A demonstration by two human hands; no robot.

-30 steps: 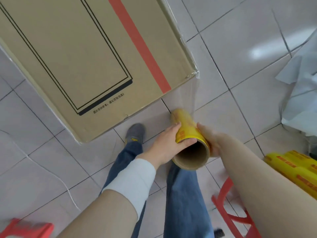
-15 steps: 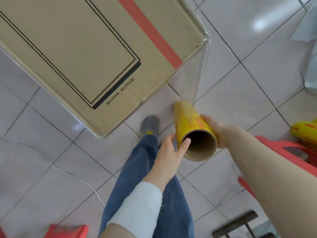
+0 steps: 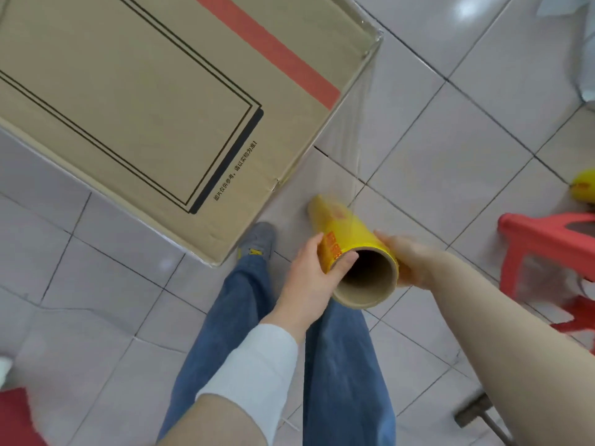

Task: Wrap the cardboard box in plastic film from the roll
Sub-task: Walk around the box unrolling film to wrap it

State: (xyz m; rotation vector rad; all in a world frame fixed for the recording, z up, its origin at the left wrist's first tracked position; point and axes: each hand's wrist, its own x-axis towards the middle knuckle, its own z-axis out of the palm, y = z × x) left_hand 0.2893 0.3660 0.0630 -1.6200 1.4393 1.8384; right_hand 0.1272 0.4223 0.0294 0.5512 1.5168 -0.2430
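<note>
A large brown cardboard box [image 3: 135, 91] with black line print and a red tape stripe fills the upper left. A yellow film roll [image 3: 347, 239] with an open cardboard core points toward me in the middle of the view. My left hand [image 3: 312, 278] grips its left side, thumb on the core's rim. My right hand [image 3: 409, 265] holds its right side. A clear sheet of plastic film [image 3: 357, 130] stretches from the roll up to the box's right corner.
White tiled floor [image 3: 450, 140] lies all around. A red plastic stool [image 3: 547, 243] stands at the right, with a spare yellow roll [image 3: 584, 188] beyond it. My jeans-clad legs and a grey shoe [image 3: 257, 239] are below the box. A red object [image 3: 16, 416] sits bottom left.
The view has shifted, so the box and roll sit further right and lower. My left hand has closed back around the roll after loosening its hold. More film spans to the box corner.
</note>
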